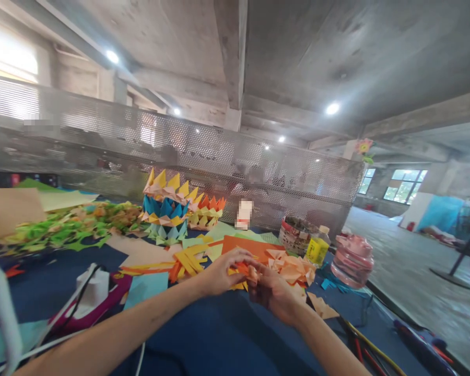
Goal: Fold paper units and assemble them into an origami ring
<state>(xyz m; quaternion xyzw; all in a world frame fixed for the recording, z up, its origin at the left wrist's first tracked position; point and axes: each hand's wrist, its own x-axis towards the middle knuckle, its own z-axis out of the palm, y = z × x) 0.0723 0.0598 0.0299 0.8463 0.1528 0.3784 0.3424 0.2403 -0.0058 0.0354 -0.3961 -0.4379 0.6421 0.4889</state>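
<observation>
My left hand (pixel 221 272) and my right hand (pixel 276 293) meet above the blue tabletop with their fingertips together. Pinched between them is a small piece of folded orange paper (pixel 253 274), mostly covered by the fingers. A pile of peach folded paper pieces (pixel 293 267) lies just beyond my right hand. To the left of my left hand are yellow and orange paper strips (pixel 190 262). Behind both hands a flat orange paper sheet (pixel 238 244) rests on the table.
Pointed, crown-like paper rings (pixel 166 209) stand at the back. Green paper scraps (pixel 74 224) heap up at left, near a purple power strip (pixel 112 292) with cords. A woven round container (pixel 294 234), yellow bottle (pixel 318 250) and pink jug (pixel 352 260) stand at right, before a perforated partition (pixel 258 156).
</observation>
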